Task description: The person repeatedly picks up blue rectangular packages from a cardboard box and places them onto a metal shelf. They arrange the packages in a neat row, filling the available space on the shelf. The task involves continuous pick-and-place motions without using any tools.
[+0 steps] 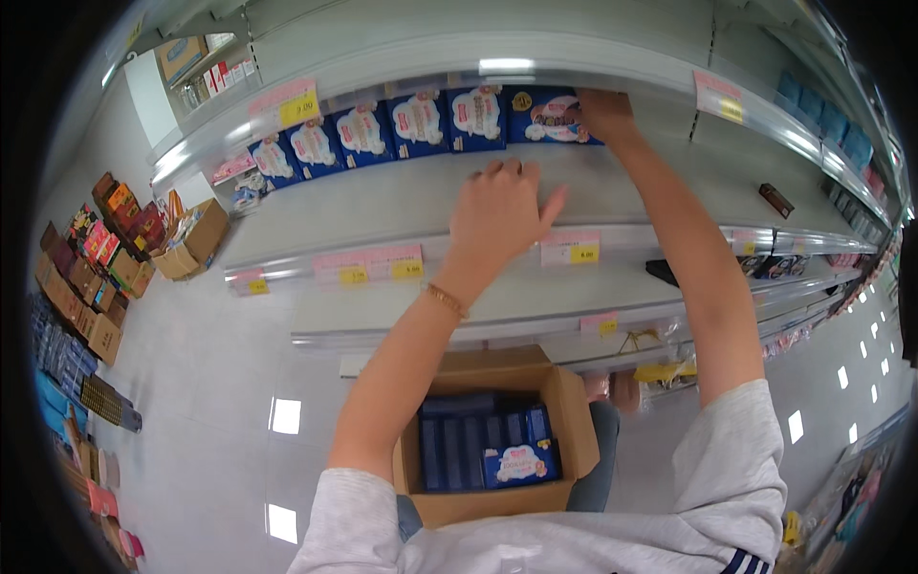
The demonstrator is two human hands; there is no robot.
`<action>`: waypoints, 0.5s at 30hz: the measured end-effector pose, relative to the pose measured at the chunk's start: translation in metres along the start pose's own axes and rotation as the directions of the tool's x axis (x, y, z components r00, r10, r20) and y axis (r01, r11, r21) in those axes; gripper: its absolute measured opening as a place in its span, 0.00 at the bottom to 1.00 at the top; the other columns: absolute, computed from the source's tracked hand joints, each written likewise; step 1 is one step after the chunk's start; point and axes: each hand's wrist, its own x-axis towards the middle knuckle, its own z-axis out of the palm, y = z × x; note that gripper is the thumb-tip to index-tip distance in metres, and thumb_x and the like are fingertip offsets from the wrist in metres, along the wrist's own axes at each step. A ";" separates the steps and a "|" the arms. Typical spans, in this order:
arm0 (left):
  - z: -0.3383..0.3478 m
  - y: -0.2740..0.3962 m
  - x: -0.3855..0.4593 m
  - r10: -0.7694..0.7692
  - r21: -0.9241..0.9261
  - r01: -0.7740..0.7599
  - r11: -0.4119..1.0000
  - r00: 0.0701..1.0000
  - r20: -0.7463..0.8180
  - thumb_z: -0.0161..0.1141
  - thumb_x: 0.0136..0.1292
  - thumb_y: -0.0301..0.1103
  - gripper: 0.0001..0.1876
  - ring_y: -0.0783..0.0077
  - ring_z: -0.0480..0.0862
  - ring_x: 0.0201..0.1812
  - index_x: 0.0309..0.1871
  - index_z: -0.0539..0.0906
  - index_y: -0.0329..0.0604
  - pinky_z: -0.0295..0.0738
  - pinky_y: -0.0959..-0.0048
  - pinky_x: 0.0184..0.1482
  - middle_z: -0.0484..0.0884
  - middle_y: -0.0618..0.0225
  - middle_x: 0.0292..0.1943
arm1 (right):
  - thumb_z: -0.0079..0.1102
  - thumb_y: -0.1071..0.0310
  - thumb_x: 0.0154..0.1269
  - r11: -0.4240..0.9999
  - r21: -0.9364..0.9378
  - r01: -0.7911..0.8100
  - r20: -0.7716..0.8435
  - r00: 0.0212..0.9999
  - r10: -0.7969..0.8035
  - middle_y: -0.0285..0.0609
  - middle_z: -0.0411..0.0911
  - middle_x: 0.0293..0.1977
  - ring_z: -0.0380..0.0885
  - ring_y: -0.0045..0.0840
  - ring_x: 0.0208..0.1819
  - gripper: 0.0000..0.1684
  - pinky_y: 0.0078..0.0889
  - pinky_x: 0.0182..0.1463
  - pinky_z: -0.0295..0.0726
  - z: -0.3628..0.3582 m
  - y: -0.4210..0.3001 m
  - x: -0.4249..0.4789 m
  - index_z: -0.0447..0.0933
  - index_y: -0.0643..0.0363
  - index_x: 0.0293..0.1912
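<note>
Several blue printed packs (419,122) stand side by side on a grey metal shelf (401,186), their fronts facing out. At the row's right end, a wider blue pack (549,118) lies lengthwise, and my right hand (606,115) grips its right end; my fingertips are partly hidden there. My left hand (496,208) is empty, held over the shelf's front part with the thumb apart from the fingers. Below my arms, an open cardboard box (574,423) holds more blue packs (466,445). One more pack (522,463) lies on top of them, front up.
Price tags (570,249) line the shelf edges. A small brown box (776,201) lies farther right on the same shelf. On the left stand cardboard cartons (190,240) on the tiled floor (215,402). A lower shelf carries a dark object (661,273) near my right forearm.
</note>
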 end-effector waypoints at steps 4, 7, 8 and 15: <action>0.006 -0.005 0.002 0.036 -0.052 -0.038 0.998 0.998 -0.048 0.61 0.67 0.49 0.18 0.52 0.86 0.40 0.42 0.83 0.40 0.81 0.57 0.44 0.85 0.58 0.37 | 0.67 0.48 0.59 0.998 0.027 -0.053 -0.143 0.988 0.057 0.48 0.77 0.62 0.72 0.42 0.68 0.38 0.64 0.71 0.64 -0.017 -0.003 -0.022 0.73 0.51 0.66; -0.004 -0.014 -0.002 0.187 -0.132 -0.226 0.965 0.948 -0.257 0.65 0.63 0.41 0.15 0.53 0.84 0.45 0.46 0.83 0.41 0.79 0.57 0.48 0.85 0.58 0.42 | 0.67 0.57 0.63 0.795 0.505 0.336 -0.532 0.846 -0.019 0.48 0.84 0.51 0.83 0.37 0.54 0.25 0.38 0.64 0.76 -0.060 -0.035 -0.099 0.80 0.57 0.57; -0.009 -0.016 -0.011 0.243 -0.154 -0.315 0.936 0.900 -0.362 0.66 0.61 0.37 0.14 0.53 0.83 0.47 0.47 0.82 0.41 0.78 0.57 0.49 0.84 0.59 0.43 | 0.65 0.61 0.65 0.670 0.644 0.370 -0.486 0.874 -0.015 0.47 0.85 0.49 0.83 0.36 0.53 0.23 0.38 0.63 0.76 -0.079 -0.057 -0.142 0.79 0.58 0.57; 0.010 0.026 -0.160 0.187 -0.462 -0.207 0.862 0.978 -0.090 0.65 0.56 0.24 0.14 0.54 0.83 0.42 0.46 0.82 0.44 0.78 0.60 0.43 0.83 0.61 0.41 | 0.59 0.70 0.68 0.301 0.913 -0.275 0.325 0.937 -0.131 0.45 0.86 0.45 0.85 0.36 0.49 0.19 0.36 0.54 0.80 -0.012 -0.115 -0.408 0.78 0.59 0.58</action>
